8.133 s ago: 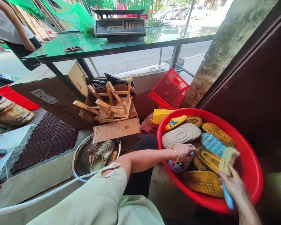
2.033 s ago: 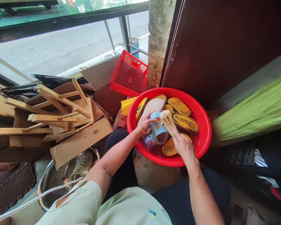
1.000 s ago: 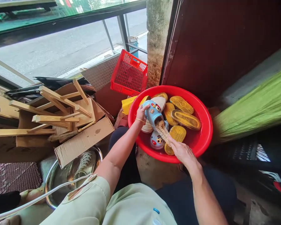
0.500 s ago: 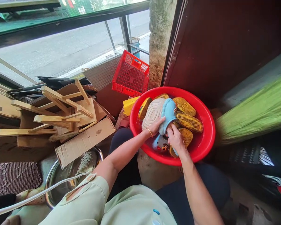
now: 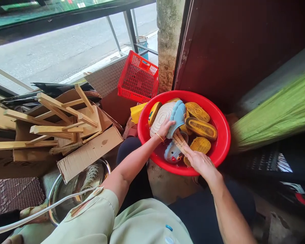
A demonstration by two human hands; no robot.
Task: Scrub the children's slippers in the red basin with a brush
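Observation:
My left hand (image 5: 165,129) grips a light blue rubber clog (image 5: 178,113) over the red basin (image 5: 225,149). In my right hand (image 5: 200,161) is a tan wooden scrubbing brush (image 5: 180,140), its far end at the clog's opening. Much of the brush's near end is hidden by my fingers. Below them, a pale blue-grey clog (image 5: 171,153) with small red and brown charms sits in the basin's water. A large cream sole (image 5: 161,118) faces up beside my left hand. Several yellow-soled shoes (image 5: 202,129) lie around the right side.
A red plastic crate (image 5: 138,78) stands behind the basin. To the left are an upturned wooden stool (image 5: 73,118), a cardboard flap (image 5: 91,152) and a metal bowl (image 5: 54,200) with a woven shoe (image 5: 94,176). A green cloth (image 5: 277,115) hangs at right.
My right hand has drawn back down and right from the clog's opening, bringing the brush into sight. The left hand keeps hold of the clog. The whole view has shifted slightly.

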